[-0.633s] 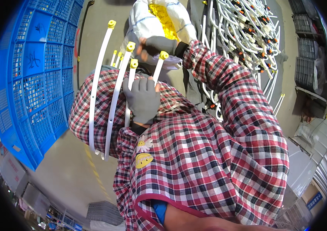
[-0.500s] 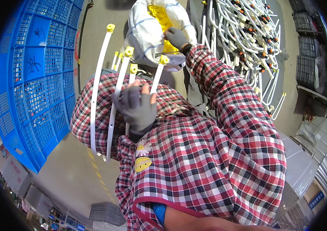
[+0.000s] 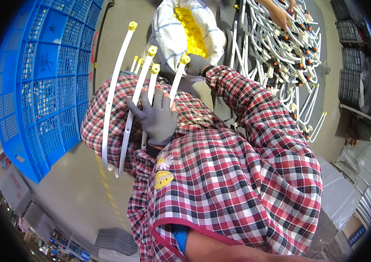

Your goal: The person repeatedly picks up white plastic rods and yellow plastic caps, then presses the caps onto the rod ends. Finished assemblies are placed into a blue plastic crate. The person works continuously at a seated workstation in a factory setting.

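Across my lap lie several white tubes [image 3: 113, 89] with yellow end fittings [image 3: 152, 50]. My grey-gloved left hand [image 3: 158, 121] rests over them, back upward and fingers spread; the rightmost white tube [image 3: 177, 83] runs under its forefinger and thumb. At that tube's upper end, my gloved right hand [image 3: 197, 65] grips the yellow fitting [image 3: 185, 59]; its fingertips are partly hidden behind it. Just beyond stands an open white woven sack [image 3: 166, 36] holding loose yellow fittings [image 3: 193, 37].
A tall blue plastic crate [image 3: 41, 100] stands on the left. To the right, a heap of white tubes with black and orange ends [image 3: 277, 48] lies on dark sheeting; another person's bare hand [image 3: 280, 17] reaches into it. Grey crates [image 3: 349, 59] line the far right.
My right hand has moved from the sack's mouth down to the tube's yellow end. My left fingers have spread. Another person's hands have appeared over the tube heap.
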Available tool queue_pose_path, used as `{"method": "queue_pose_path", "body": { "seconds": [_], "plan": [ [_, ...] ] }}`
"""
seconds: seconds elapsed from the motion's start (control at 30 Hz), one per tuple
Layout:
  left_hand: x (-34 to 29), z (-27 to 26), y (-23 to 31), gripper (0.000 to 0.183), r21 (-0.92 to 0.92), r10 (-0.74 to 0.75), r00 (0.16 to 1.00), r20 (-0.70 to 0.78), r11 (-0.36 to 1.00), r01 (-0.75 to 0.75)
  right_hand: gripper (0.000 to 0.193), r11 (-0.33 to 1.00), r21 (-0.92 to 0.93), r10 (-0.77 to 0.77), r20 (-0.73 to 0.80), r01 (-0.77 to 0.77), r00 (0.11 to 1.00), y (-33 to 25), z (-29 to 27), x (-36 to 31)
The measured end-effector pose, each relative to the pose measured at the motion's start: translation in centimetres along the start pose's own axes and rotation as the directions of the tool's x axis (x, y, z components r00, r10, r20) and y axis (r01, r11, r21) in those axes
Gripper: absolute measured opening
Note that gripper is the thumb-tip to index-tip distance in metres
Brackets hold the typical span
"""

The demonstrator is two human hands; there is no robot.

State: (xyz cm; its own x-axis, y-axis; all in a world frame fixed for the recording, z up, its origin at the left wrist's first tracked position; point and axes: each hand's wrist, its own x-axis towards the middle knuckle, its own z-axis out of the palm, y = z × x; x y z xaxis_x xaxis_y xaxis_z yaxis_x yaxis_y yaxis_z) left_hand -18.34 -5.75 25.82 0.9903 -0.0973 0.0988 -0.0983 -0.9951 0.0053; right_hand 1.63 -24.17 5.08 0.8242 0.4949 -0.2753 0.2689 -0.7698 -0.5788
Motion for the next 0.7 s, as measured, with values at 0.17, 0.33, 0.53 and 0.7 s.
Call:
{"method": "queue_pose_path", "body": {
  "seconds": [0.17, 0.33, 0.53, 0.7],
  "plan": [
    [0.2, 0.1, -0.6, 0.033, 0.014, 0.035, 0.998, -0.056, 0.999, -0.034, 0.022, 0.968, 0.246, 0.120, -0.304, -0.043, 0.945, -2.0, -1.7, -1.4],
    [0.1, 1.6, -1.3, 0.034, 0.064, 0.006, 0.996, -0.085, 0.998, 0.000, 0.045, 0.396, 0.773, 0.149, -0.587, 0.496, 0.796, -5.4, -12.3, -6.4],
    [0.0, 2.8, -1.6, 0.032, 0.053, 0.007, 0.998, -0.063, 0.999, -0.003, 0.068, -0.186, 0.822, -0.191, -0.568, 0.539, 0.800, -11.1, -20.0, -12.5],
    [0.0, 2.6, -1.6, 0.030, 0.010, 0.015, 0.995, -0.103, 1.000, -0.014, 0.062, -0.097, 0.830, -0.178, -0.558, 0.550, 0.811, -13.6, -18.3, -10.8]
  ]
}}
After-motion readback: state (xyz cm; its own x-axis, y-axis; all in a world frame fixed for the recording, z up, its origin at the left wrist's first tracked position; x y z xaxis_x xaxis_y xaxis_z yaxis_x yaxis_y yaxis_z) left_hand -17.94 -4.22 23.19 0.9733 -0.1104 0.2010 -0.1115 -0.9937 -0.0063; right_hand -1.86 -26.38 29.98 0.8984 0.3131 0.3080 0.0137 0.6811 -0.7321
